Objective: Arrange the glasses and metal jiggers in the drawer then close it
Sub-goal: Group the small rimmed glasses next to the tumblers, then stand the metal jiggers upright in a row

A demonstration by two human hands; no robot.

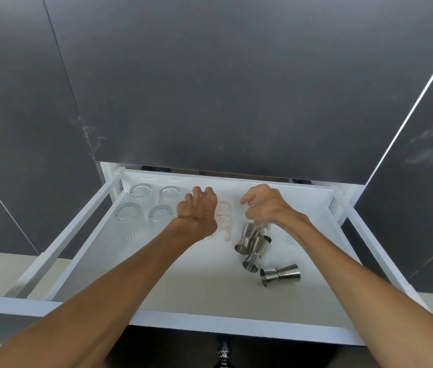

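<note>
The white drawer (82, 243) is pulled out. Several clear ribbed glasses stand at its back left, such as one (128, 224) near the left wall and one (141, 194) behind it. My left hand (196, 211) is curled against two clear, pink-tinted glasses (223, 221) in the middle; its hold on them is hidden. To their right, my right hand (263, 205) hovers with its fingers apart and nothing in it, just above a pile of metal jiggers (252, 243). One more jigger (280, 274) lies on its side nearer the front.
Dark grey cabinet fronts (210, 88) rise directly behind the drawer and to both sides. White runner rails (385, 261) flank the drawer. Below the drawer's front edge a metal knob (224, 354) shows. The drawer's front half is bare white liner (183, 288).
</note>
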